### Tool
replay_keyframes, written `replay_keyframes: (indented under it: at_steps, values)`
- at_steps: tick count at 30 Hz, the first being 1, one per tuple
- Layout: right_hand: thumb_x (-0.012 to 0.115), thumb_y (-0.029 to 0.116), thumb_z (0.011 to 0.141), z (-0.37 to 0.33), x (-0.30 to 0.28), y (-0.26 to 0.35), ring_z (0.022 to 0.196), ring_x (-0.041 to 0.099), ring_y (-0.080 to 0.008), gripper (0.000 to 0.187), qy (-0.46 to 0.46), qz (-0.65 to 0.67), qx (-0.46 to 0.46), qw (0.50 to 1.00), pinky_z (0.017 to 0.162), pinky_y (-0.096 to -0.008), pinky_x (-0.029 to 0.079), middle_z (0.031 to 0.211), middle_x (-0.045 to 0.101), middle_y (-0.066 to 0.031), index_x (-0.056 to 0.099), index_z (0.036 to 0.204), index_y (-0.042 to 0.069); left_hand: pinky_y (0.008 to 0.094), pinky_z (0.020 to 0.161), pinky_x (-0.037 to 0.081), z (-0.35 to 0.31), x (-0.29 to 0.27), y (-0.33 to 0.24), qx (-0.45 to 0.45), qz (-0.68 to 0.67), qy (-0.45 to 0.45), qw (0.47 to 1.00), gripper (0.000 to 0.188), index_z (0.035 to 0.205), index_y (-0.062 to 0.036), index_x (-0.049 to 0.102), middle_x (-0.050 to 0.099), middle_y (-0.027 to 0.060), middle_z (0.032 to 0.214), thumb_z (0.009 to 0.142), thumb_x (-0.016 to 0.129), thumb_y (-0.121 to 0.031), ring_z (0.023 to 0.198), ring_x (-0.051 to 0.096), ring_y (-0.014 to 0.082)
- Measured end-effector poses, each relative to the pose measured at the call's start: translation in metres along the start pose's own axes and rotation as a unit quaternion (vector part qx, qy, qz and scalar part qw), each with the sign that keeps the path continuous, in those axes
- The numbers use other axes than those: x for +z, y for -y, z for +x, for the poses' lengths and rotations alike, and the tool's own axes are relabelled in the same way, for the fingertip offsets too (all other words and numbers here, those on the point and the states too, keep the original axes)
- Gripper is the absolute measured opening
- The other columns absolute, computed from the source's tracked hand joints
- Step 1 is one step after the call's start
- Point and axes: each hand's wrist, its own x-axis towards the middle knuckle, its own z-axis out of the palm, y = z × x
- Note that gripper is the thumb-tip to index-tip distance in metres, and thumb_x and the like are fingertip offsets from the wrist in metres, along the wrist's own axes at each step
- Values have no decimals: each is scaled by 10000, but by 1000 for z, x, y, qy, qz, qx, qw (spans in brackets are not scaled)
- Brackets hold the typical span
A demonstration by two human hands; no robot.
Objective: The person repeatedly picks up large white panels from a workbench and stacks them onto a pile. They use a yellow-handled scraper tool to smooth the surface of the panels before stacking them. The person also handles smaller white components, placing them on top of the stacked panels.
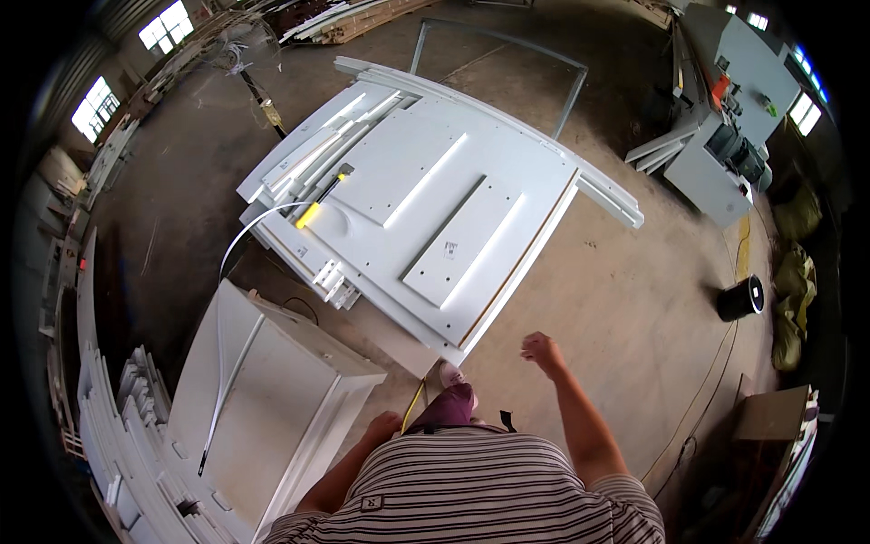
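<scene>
My right hand (541, 352) hangs in the air over the floor, beyond the near right edge of a stack of white panels (529, 192). Its fingers are curled in, with nothing visible in them. Low at my left side, my left hand (385, 424) is partly turned away and its fingers are hidden; a yellow strip (413, 404) runs close beside it. Two smaller white boards with holes, a larger board (399, 161) and a narrow board (462, 240), lie on the top panel. A hammer (312, 214) with a yellow grip rests near the left edge.
A white cabinet-like box (263, 363) stands close on my left, with a thin white tube (237, 245) curving from it to the stack. Long white profiles (609, 197) jut out at the right. A machine (725, 150), a black bucket (741, 298) and floor cables are further right.
</scene>
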Motion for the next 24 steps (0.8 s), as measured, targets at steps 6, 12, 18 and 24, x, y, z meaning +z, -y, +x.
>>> replay_keyframes:
  at_steps: [6,12,18,24]
  values:
    - [609,170,892,109,70,34,802,672,-243,316,99,30,186,977,655,-319,568,943,623,-133,502,1129,-11,282,647,510,75,-13,-28,-48,-218,-38,974,262,920,-3,651,671,77,863,844,564,-238,759,663,139]
    - [644,123,855,235,89,64,794,674,-308,482,3,-7,193,981,660,-394,587,947,598,-231,312,1172,-26,287,688,482,140,-5,-72,-34,-295,-78,952,307,1085,-9,610,647,66,881,872,625,-229,767,626,169]
    - [557,85,840,352,113,124,614,666,-364,315,-33,-12,274,961,511,-413,604,861,612,-271,459,1072,-104,360,832,477,180,35,-125,-141,-391,-160,895,541,1255,12,488,597,137,1129,845,660,-295,1013,582,235]
    - [526,82,821,433,138,169,705,677,-334,329,43,98,217,970,604,-400,617,886,609,-226,496,1075,-124,429,881,469,223,72,-169,-266,-395,-302,826,664,1239,81,458,504,260,1207,748,717,-283,1077,544,351]
